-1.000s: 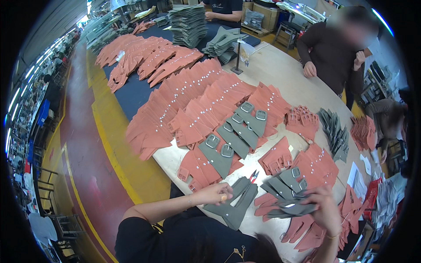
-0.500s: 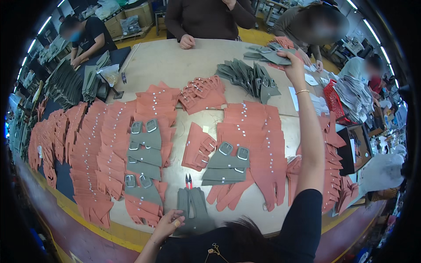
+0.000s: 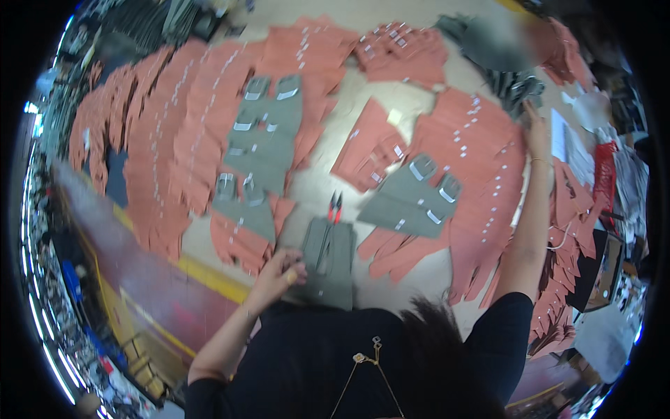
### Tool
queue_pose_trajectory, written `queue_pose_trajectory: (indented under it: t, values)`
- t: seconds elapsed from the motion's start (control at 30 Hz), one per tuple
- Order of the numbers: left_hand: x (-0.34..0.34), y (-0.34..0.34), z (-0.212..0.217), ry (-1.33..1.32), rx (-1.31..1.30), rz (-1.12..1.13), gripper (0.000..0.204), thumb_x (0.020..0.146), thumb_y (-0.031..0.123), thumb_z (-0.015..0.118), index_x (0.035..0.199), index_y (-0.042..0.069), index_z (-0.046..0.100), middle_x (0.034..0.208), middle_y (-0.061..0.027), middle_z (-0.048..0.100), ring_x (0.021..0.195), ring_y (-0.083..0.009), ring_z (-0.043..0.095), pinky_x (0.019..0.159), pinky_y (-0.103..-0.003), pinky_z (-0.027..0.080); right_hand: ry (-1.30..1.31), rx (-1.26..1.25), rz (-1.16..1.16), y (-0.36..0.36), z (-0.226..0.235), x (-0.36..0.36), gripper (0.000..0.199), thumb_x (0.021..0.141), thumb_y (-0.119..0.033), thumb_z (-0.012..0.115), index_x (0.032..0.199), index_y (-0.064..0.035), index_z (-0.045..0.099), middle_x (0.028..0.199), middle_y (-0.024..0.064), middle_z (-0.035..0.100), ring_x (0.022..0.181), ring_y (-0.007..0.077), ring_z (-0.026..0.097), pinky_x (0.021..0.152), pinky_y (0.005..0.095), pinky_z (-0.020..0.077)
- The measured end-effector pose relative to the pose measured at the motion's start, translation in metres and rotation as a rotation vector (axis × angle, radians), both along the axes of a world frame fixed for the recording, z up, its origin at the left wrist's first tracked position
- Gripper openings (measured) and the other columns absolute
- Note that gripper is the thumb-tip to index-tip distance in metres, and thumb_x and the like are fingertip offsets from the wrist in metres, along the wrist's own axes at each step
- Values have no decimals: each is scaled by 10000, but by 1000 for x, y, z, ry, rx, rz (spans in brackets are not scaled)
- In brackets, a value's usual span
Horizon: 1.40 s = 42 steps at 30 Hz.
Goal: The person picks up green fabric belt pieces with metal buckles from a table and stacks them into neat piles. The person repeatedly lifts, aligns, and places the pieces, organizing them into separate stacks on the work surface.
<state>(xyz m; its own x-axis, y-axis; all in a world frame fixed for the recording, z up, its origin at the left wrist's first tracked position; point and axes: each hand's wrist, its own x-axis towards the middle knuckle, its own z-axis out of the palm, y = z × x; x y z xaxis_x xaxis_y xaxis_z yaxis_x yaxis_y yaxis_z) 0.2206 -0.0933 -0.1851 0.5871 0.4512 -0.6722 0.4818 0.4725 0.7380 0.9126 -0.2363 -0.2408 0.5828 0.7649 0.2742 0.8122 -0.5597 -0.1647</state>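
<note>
My left hand point(image 3: 283, 271), with a ring on it, hovers at the left edge of a grey-green fabric piece with a long slit point(image 3: 325, 255). Its fingers are loosely bent and apart, with nothing seen in them. Above that piece lies a pair of red-handled snips point(image 3: 336, 207). My right arm reaches far out, and the right hand point(image 3: 535, 129) is at the near end of a pile of grey-green pieces with metal buckles point(image 3: 515, 87). Blur hides whether its fingers grip any of them.
Overlapping rows of salmon-coloured pieces point(image 3: 157, 133) cover the left of the table, with more point(image 3: 481, 160) at right. Grey-green buckled pieces point(image 3: 262, 140) lie on some; another group point(image 3: 412, 199) sits right of the snips. A red basket point(image 3: 604, 171) and black box point(image 3: 601, 269) stand at right.
The view has tilted down and turned, so the table appears shifted. My right hand has come away from the far grey-green stack to the nearer buckled pile. My left hand stays beside the slit piece.
</note>
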Motion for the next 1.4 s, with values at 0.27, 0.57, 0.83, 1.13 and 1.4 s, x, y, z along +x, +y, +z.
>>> queue_pose_trajectory:
  t: [0.27, 0.57, 0.83, 1.13, 1.4]
  values:
    - [-14, -1, 17, 163, 359, -171, 287, 975, 146, 552, 1237, 29, 542, 869, -33, 573, 736, -117, 529, 688, -272, 460, -130, 51, -177, 10, 27, -22, 686, 770, 76, 427, 1398, -194, 487, 1462, 177, 435, 1261, 367, 497, 966, 430, 472]
    - [-26, -16, 19, 123, 595, -236, 336, 890, 106, 623, 1209, 13, 576, 909, -118, 547, 770, -248, 542, 719, -357, 465, -116, 223, 283, 23, 97, -199, 374, 890, 7, 513, 1224, -112, 629, 1338, 145, 535, 1233, 323, 510, 1023, 401, 414]
    - [-29, -16, 20, 128, 567, -247, 366, 918, 154, 618, 1254, 14, 576, 927, -90, 511, 831, -194, 528, 758, -308, 459, 85, 173, 227, -6, 75, -316, 302, 865, 17, 575, 1133, -92, 664, 1315, 109, 553, 1216, 309, 521, 1039, 408, 405]
    - [-30, -16, 15, 82, 571, -211, 343, 902, 132, 633, 1200, -37, 608, 900, -115, 537, 780, -212, 544, 715, -317, 462, 219, 236, 163, -20, 66, -341, 310, 825, -67, 685, 1133, -104, 664, 1272, 82, 582, 1137, 280, 546, 993, 408, 381]
    - [-33, -16, 13, 69, 544, -210, 340, 917, 117, 627, 1225, -25, 598, 922, -65, 510, 827, -147, 533, 741, -269, 458, 157, 154, 241, -8, 66, -355, 390, 807, -136, 734, 1183, -97, 639, 1306, 71, 569, 1206, 271, 525, 1016, 406, 365]
